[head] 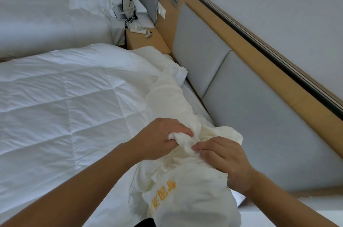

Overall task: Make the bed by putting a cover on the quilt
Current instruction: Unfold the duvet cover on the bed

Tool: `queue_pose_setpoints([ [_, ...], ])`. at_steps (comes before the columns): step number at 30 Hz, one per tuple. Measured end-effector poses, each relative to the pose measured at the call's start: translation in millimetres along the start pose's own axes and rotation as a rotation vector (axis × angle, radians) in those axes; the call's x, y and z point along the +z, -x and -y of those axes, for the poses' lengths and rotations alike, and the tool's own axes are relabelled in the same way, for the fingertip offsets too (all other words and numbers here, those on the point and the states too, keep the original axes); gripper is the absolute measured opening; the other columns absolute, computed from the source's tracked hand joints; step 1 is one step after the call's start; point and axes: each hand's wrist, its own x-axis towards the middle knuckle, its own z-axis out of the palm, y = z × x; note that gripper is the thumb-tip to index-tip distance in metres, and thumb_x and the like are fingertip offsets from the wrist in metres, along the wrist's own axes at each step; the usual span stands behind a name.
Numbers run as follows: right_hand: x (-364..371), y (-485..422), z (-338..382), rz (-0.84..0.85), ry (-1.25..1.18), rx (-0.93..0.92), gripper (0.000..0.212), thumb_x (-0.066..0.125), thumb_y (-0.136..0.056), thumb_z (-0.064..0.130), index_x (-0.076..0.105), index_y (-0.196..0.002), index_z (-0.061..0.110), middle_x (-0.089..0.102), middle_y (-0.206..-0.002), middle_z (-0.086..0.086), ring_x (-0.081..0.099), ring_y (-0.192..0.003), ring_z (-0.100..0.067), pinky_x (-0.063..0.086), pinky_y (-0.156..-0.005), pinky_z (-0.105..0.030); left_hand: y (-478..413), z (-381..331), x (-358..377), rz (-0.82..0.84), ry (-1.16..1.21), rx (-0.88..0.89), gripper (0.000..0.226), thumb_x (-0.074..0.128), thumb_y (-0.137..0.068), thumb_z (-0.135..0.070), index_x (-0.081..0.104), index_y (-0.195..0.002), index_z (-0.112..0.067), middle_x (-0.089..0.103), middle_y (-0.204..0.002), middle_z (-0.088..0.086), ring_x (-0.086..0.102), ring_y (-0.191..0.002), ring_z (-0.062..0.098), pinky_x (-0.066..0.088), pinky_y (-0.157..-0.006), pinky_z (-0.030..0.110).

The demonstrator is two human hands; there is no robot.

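Observation:
A white stitched quilt (65, 100) lies spread over the near bed. Along its head end, beside the headboard, a cream cover (170, 100) with yellow printed characters lies bunched in a long roll. My left hand (159, 137) grips a bunched white corner of fabric at the roll's near end. Right beside it, my right hand (224, 158) pinches the cream cover with thumb and fingers. Both forearms reach in from the bottom edge. The near part of the cover hangs crumpled below my hands.
A grey padded headboard (241, 100) with a wooden frame runs along the right. A wooden nightstand (144, 39) with small white devices and cables stands between the beds. The far bed (46, 15) carries rumpled white linen and a bag.

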Motion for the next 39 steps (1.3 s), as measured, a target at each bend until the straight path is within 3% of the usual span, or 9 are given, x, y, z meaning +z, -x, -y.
queue_pose_setpoints([
  [4,1,-5,-1,0.012,-0.013,0.011,0.004,0.059,-0.089,0.007,0.056,-0.090,0.011,0.071,-0.102,-0.006,0.061,-0.073,-0.022,0.048,-0.061,-0.034,11,5,2,-0.068,0.115,-0.094,0.042,0.066,-0.085,-0.022,0.066,-0.126,-0.027,0.066,-0.116,-0.026,0.061,-0.109,-0.006,0.045,-0.090,0.010],
  [13,-15,15,-4,0.023,-0.079,0.012,0.017,0.042,-0.104,0.019,0.053,-0.094,0.014,0.073,-0.100,-0.007,0.062,-0.085,-0.018,0.049,-0.067,-0.033,62,0,36,-0.236,0.300,-0.443,0.043,0.087,-0.062,-0.049,0.055,-0.088,-0.035,0.060,-0.084,-0.011,0.057,-0.075,0.012,0.049,-0.069,0.023],
  [20,-25,27,-20,0.051,-0.231,-0.041,0.012,0.063,-0.086,0.006,0.058,-0.095,0.012,0.071,-0.100,-0.009,0.067,-0.082,-0.026,0.052,-0.063,-0.039,113,-39,64,-0.275,0.003,-0.473,0.060,0.085,-0.076,-0.028,0.052,-0.123,-0.044,0.052,-0.123,-0.021,0.052,-0.119,0.008,0.043,-0.097,0.018],
  [27,-36,22,-40,-0.038,-0.271,-0.071,0.011,0.061,-0.086,-0.001,0.069,-0.079,-0.001,0.069,-0.086,-0.011,0.064,-0.071,-0.025,0.050,-0.055,-0.039,133,-103,133,-0.018,-0.051,-0.996,0.045,0.059,-0.053,-0.067,0.052,-0.069,-0.026,0.054,-0.064,-0.015,0.046,-0.058,0.007,0.037,-0.055,0.020],
  [29,-36,20,-44,-0.034,-0.290,-0.096,0.008,0.063,-0.083,-0.004,0.067,-0.079,0.000,0.066,-0.083,-0.009,0.060,-0.065,-0.025,0.046,-0.051,-0.040,122,-126,157,0.070,0.117,-1.004,0.049,0.061,-0.059,-0.064,0.064,-0.082,-0.021,0.062,-0.074,-0.006,0.050,-0.065,0.007,0.049,-0.066,0.031],
  [32,-36,19,-45,-0.014,-0.304,-0.152,0.006,0.060,-0.085,0.005,0.065,-0.087,0.005,0.064,-0.082,-0.007,0.056,-0.061,-0.022,0.044,-0.045,-0.038,96,-160,182,0.068,0.352,-0.963,0.011,0.076,-0.081,-0.052,0.068,-0.082,-0.044,0.065,-0.077,-0.024,0.058,-0.082,-0.006,0.047,-0.083,0.011],
  [35,-42,14,-42,0.061,-0.349,-0.120,0.022,0.055,-0.084,0.022,0.061,-0.100,0.009,0.067,-0.082,-0.009,0.062,-0.061,-0.027,0.047,-0.048,-0.033,71,-181,188,-0.213,0.527,-0.854,0.033,0.077,-0.068,-0.068,0.062,-0.090,-0.049,0.067,-0.091,-0.029,0.061,-0.096,-0.009,0.047,-0.092,0.014],
  [37,-52,7,-41,0.154,-0.423,0.003,0.034,0.056,-0.081,0.031,0.062,-0.102,0.004,0.067,-0.079,-0.007,0.064,-0.063,-0.030,0.045,-0.053,-0.029,61,-191,189,-0.488,0.594,-0.701,0.035,0.080,-0.069,-0.063,0.072,-0.092,-0.038,0.074,-0.099,0.001,0.069,-0.095,0.022,0.054,-0.092,0.039],
  [39,-63,2,-41,0.269,-0.484,0.107,0.043,0.058,-0.077,0.033,0.061,-0.111,0.006,0.069,-0.090,-0.005,0.066,-0.077,-0.028,0.050,-0.062,-0.033,55,-195,187,-0.770,0.659,-0.564,0.032,0.082,-0.073,-0.048,0.077,-0.090,-0.021,0.073,-0.096,0.018,0.068,-0.080,0.035,0.055,-0.080,0.038],
])
